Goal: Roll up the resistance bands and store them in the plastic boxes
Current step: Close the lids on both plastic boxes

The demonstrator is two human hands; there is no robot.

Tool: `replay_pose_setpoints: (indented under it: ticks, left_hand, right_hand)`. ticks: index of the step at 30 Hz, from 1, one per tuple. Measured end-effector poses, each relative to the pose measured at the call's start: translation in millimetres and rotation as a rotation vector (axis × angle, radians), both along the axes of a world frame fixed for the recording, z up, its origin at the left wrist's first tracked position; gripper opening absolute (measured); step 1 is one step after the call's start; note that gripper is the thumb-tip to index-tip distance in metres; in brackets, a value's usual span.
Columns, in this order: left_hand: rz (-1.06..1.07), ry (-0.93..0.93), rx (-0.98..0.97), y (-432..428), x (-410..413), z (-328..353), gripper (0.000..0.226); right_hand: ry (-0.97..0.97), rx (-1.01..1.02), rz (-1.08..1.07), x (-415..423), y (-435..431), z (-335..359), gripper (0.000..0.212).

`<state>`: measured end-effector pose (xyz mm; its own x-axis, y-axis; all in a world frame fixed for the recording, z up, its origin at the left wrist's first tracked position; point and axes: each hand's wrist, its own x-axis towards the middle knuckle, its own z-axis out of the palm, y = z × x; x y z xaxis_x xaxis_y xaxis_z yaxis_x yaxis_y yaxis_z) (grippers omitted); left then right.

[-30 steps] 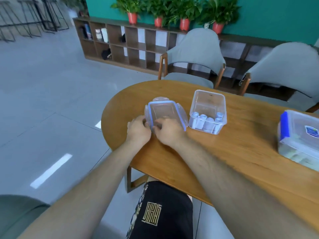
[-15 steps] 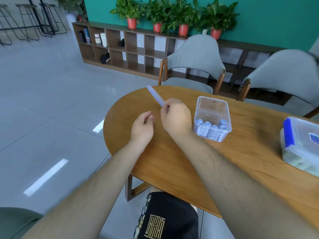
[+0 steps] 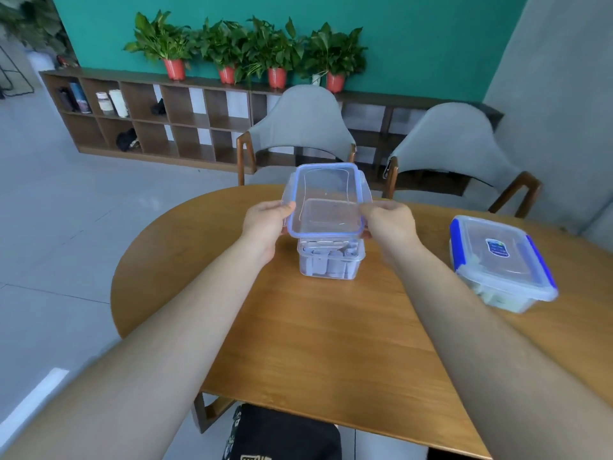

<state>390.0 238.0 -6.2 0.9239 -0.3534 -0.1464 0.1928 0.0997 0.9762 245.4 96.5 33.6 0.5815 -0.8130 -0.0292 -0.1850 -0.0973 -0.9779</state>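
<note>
Wooden table (image 3: 331,343) w/ clear box of rolled bands (image 3: 330,262) mid, lidded blue-clip box (image 3: 501,260) at right.

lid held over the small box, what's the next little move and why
Probably lower the lid straight down onto the small box and square its edges with the rim. Both the left hand and right hand grip its sides, it hangs just above the open box, and rolled bands already sit inside.

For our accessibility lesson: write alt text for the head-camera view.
The left hand and right hand hold a clear blue-rimmed lid over an open plastic box of rolled bands on a wooden table. A second, closed box sits to the right, grey chairs behind.
</note>
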Motion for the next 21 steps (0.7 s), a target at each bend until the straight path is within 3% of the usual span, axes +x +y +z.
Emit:
replay_pose_setpoints:
  ticks: [3,8,21]
  left_hand:
    - [-0.025,0.011,0.084,-17.1,-2.8,-7.3,0.026]
    - [-0.024,0.039,0.154,-23.5,-3.6,-23.4,0.020]
    - [-0.015,0.017,0.192,-23.4,3.4,-35.1,0.030]
  right_hand:
    - [0.093,-0.002,-0.010,-2.9,-18.1,-22.8,0.020]
    - [0.225,-0.008,0.027,1.2,-30.0,-46.6,0.018]
    - [0.247,-0.031,0.073,10.5,-35.0,-57.8,0.019]
